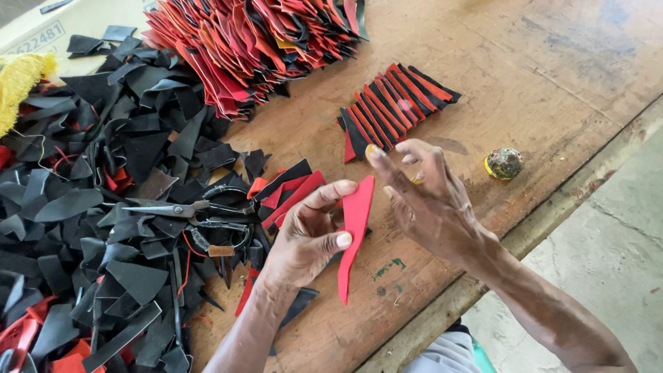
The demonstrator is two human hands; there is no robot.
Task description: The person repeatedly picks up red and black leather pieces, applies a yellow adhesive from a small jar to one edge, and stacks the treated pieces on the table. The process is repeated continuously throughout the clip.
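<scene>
Left hand (304,238) pinches a red pointed leather strip (354,231) at mid-edge, above the wooden surface (552,76); thin, light, floppy by the look. Right hand (425,200) open, fingers spread, holding nothing, just beside it.

Scissors (197,217) on black scrap heap (103,173); red-black piece pile (255,41) at top; fanned strips (397,103); small round ball (503,164); yellow fringe (21,79); wooden desk (539,69).

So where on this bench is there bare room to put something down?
Bare wood lies at the upper right of the table, beyond the fanned strips and small ball, and near the front edge below the red piece. The left is crowded with black scraps and scissors.
</scene>
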